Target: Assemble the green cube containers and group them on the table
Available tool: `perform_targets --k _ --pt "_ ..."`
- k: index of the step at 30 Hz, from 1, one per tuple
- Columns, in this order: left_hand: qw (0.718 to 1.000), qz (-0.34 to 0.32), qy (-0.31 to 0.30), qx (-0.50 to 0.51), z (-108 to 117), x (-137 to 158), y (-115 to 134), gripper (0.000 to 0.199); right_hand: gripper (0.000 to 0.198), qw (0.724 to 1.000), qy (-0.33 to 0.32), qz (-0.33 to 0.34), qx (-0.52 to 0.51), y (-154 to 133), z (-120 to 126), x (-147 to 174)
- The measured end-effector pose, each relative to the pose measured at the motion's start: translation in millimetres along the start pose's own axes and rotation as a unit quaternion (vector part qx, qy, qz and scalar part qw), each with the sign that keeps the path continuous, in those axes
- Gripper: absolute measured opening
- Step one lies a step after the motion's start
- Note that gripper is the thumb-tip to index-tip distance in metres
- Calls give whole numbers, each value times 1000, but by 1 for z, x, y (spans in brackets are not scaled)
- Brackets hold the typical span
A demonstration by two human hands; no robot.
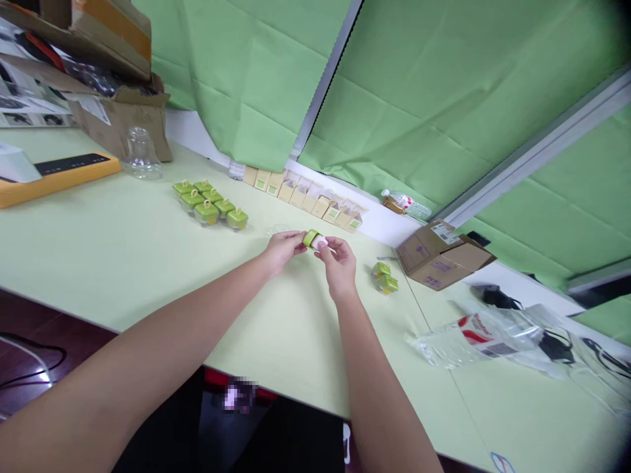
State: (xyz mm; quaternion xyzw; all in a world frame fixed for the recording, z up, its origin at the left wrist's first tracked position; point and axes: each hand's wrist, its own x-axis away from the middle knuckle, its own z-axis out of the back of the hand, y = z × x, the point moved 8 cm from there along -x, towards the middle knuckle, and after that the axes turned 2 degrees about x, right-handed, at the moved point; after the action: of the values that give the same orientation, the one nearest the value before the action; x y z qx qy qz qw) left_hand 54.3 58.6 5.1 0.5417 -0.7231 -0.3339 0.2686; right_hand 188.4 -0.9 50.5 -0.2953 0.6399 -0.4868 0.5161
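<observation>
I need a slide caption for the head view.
Left hand and right hand hold a green and white piece above the pale table.

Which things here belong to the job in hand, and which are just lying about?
Likely the job:
green piece in the left hand
white piece in the right hand
green-lidded containers
possibly the small boxes

Probably just lying about:
clear jar
large cardboard boxes
plastic bottle
clear plastic packaging
</observation>
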Motion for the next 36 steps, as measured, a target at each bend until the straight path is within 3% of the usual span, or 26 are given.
perform_targets --k 8,15,24,31,36 --pt "1000 -5 -9 26 -2 -1 2 17 35 999 12 29 8 -4 1 0" --pt "996 -28 -66 59 -11 1 11 25 32 999 4 45 -15 -22 -1 3" --pt "995 -61 -73 39 -12 2 15 31 31 998 6 59 -10 -25 -2 5" --pt "994 -74 -75 15 -13 6 17 33 31 996 7 71 49 -28 -3 6" --pt "996 -63 -65 24 -12 5 14 32 28 987 30 116 106 -35 -5 12"
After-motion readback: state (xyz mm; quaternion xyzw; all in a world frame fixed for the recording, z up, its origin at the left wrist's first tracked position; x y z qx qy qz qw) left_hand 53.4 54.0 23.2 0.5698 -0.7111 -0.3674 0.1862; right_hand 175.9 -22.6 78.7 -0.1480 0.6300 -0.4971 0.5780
